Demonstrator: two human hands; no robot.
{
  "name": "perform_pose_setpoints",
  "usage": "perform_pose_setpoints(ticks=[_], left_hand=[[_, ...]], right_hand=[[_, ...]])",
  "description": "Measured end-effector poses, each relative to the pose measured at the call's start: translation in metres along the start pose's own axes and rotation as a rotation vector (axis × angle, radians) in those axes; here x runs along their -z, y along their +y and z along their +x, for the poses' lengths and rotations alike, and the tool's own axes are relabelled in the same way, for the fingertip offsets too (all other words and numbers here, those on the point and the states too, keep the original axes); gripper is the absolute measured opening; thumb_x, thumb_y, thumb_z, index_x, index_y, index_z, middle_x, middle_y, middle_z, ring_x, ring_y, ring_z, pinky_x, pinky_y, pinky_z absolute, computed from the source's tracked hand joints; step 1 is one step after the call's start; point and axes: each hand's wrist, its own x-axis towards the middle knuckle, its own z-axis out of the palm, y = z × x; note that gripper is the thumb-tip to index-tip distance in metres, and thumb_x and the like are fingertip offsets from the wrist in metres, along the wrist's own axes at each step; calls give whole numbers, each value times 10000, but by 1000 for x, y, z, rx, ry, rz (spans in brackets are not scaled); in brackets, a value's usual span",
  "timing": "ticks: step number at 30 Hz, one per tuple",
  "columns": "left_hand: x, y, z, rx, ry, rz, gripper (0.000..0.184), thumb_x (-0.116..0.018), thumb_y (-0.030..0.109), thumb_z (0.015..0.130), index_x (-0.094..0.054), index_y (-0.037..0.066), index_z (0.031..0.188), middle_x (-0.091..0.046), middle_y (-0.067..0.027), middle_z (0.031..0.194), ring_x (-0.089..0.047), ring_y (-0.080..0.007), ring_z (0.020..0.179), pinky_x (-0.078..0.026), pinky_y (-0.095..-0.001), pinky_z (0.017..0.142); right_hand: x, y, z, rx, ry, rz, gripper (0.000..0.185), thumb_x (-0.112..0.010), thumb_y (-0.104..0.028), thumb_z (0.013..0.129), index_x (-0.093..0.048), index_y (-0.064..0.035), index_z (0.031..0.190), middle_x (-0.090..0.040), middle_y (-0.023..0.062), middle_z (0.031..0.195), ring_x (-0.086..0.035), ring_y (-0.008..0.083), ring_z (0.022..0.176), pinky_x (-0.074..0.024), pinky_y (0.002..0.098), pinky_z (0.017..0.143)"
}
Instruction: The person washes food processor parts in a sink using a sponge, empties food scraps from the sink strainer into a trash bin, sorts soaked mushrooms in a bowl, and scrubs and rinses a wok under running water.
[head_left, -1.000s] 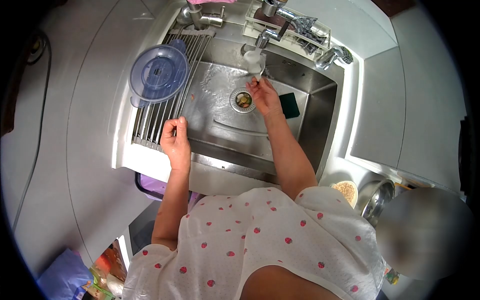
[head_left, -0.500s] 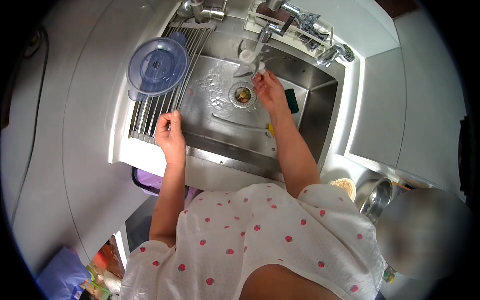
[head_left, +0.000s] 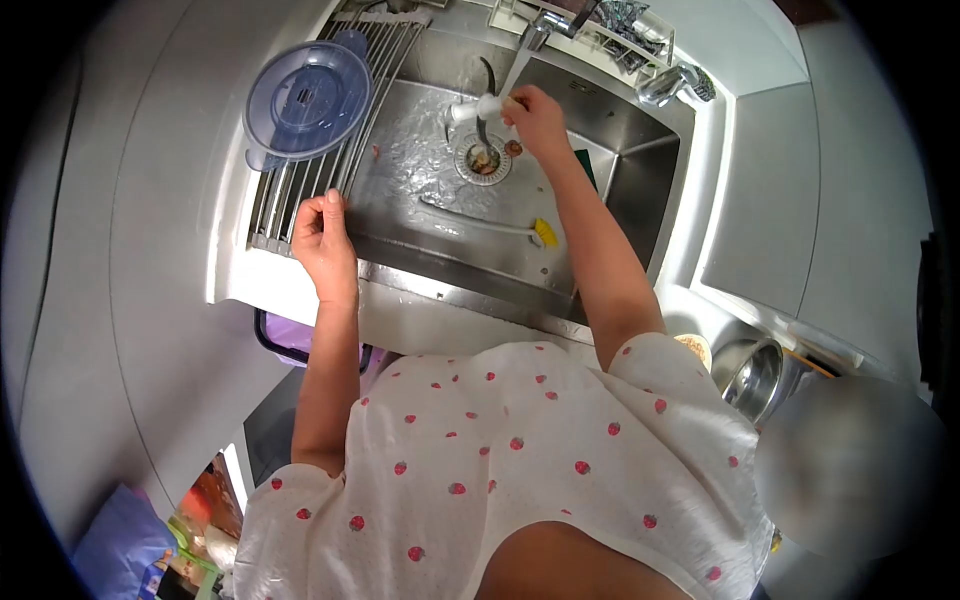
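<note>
Under the running faucet (head_left: 545, 28), my right hand (head_left: 535, 118) pinches the white end of a bladed part (head_left: 478, 108) with dark curved blades, held over the sink drain (head_left: 483, 160). My left hand (head_left: 325, 245) is closed, thumb against fingers, by the front end of the metal rack (head_left: 285, 215); I cannot make out anything in it. On the rack lies a clear blue lid (head_left: 309, 100). A brush with a yellow head (head_left: 543, 232) lies on the bottom of the wet steel sink (head_left: 450, 255). Small scraps sit in the drain.
A dark green pad (head_left: 585, 167) is partly hidden behind my right forearm. A caddy (head_left: 600, 40) stands behind the sink, beside a second metal spout (head_left: 665, 86). Steel bowls (head_left: 750, 378) and a bowl of grains (head_left: 695, 348) are at the right.
The bladed part in my right hand has turned, and its dark blades now show clearly. More of the yellow brush head shows. The view has shifted, so the sink sits higher.
</note>
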Motion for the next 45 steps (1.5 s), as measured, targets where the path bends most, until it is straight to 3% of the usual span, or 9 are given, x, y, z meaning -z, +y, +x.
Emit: perform_pose_setpoints(ticks=[1, 3, 6, 15, 19, 22, 34, 37, 45], left_hand=[[1, -2, 0, -7, -4, -14, 206, -559, 189, 843, -512, 43, 706, -508, -8, 706, -453, -79, 687, -376, -214, 693], [1, -2, -1, -4, 3, -14, 205, -559, 189, 843, -515, 42, 707, -513, -10, 707, -455, -81, 688, -377, -216, 694], [1, 4, 0, -3, 20, -22, 207, -559, 189, 843, -518, 40, 706, -523, -16, 707, -459, -83, 687, -376, -218, 692], [7, -2, -2, 16, 47, -19, 225, -559, 205, 842, -523, 38, 697, -531, -23, 698, -463, -83, 681, -376, -220, 682], [8, -1, -2, 24, 44, -10, 225, -567, 211, 838, -529, 38, 698, -532, -24, 696, -464, -85, 679, -377, -223, 687], [8, -1, -1, 41, 61, -70, 223, -570, 213, 836, -533, 39, 702, -534, -24, 696, -466, -87, 679, -380, -225, 694], [6, 2, 1, 14, 45, -65, 222, -565, 205, 838, -521, 43, 693, -532, -22, 695, -477, -88, 690, -385, -222, 711], [8, 1, 0, 11, 49, -48, 220, -566, 201, 838, -518, 43, 694, -530, -21, 695, -476, -84, 690, -388, -226, 714], [4, 8, -3, 13, 39, -51, 217, -562, 201, 840, -516, 41, 700, -532, -19, 702, -477, -84, 690, -386, -226, 712]], right_hand=[[-2, -9, 3, -4, -3, 0, 169, -545, -147, 790, -576, 5, 859, -600, 121, 769, -579, 199, 702, -446, 319, 564], [-6, -22, 9, 366, 91, -483, 210, -552, -203, 775, -606, -1, 792, -596, 172, 775, -584, 289, 732, -454, 388, 643], [-8, -22, 21, 342, 100, -495, 244, -570, -252, 761, -596, -10, 763, -573, 192, 707, -553, 361, 704, -438, 421, 641], [9, -47, 22, 292, 11, -847, 301, -550, -315, 762, -641, -35, 696, -608, 159, 724, -588, 332, 693, -464, 406, 648], [13, -43, 24, 414, 105, -748, 311, -553, -335, 754, -639, -41, 702, -607, 159, 721, -588, 329, 694, -465, 406, 647], [16, -51, 22, 210, 103, -753, 290, -569, -315, 741, -631, -33, 713, -604, 165, 720, -586, 327, 715, -466, 394, 652], [31, -34, 2, 282, 116, -244, 139, -544, -79, 767, -536, 3, 879, -604, 148, 717, -608, 272, 688, -470, 354, 627], [33, -7, -3, -139, 112, 511, 126, -485, -75, 845, -517, 26, 913, -589, 109, 802, -605, 181, 702, -482, 289, 634], [23, 63, -27, -399, -74, 1372, 152, -458, -113, 870, -489, 17, 942, -559, 102, 804, -556, 187, 747, -443, 350, 816]])
